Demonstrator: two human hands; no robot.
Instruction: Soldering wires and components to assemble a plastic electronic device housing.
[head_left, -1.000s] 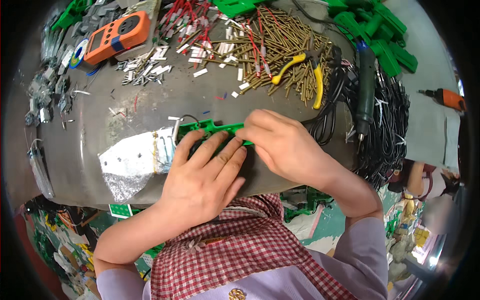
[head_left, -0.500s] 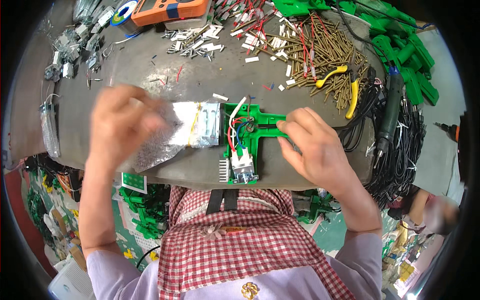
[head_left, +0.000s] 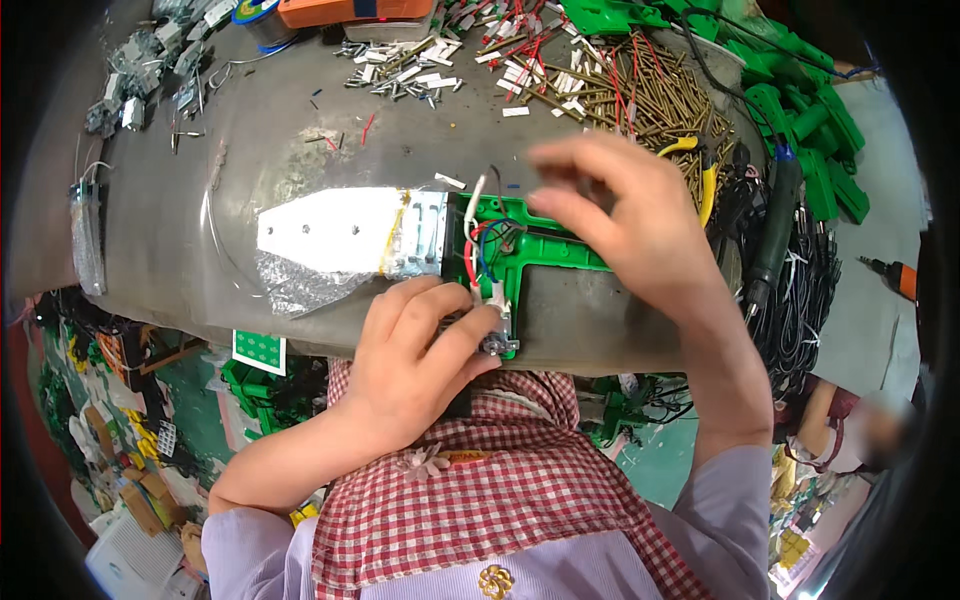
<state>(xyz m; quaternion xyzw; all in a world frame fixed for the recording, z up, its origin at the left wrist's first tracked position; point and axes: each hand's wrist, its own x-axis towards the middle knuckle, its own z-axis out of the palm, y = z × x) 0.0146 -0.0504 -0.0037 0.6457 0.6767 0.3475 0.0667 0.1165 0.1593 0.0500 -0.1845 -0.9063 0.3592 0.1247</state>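
Observation:
A green plastic half-housing point(head_left: 545, 250) lies near the table's front edge with red, blue and white wires point(head_left: 474, 240) inside it. Joined to its left side is a flat, shiny metal plate point(head_left: 320, 228) with a yellow band around it and crumpled clear plastic point(head_left: 310, 285) beneath. My left hand point(head_left: 410, 340) is closed on the housing's lower end, fingers over a small metal-and-white component point(head_left: 497, 340), which they partly hide. Above the housing's handle, my right hand point(head_left: 630, 205) is raised and somewhat blurred, thumb and fingers apart, with nothing seen between them.
Brass-coloured rods point(head_left: 665, 95) are heaped at the back right, near yellow-handled pliers point(head_left: 708, 190). A soldering iron point(head_left: 775, 240) and black cables point(head_left: 800, 310) lie at the right. Green housings point(head_left: 820, 150) are piled beyond. Small metal parts point(head_left: 135, 85) sit back left.
My left hand has come down from above the metal plate onto the housing's lower end. My right hand has let go of the handle and risen.

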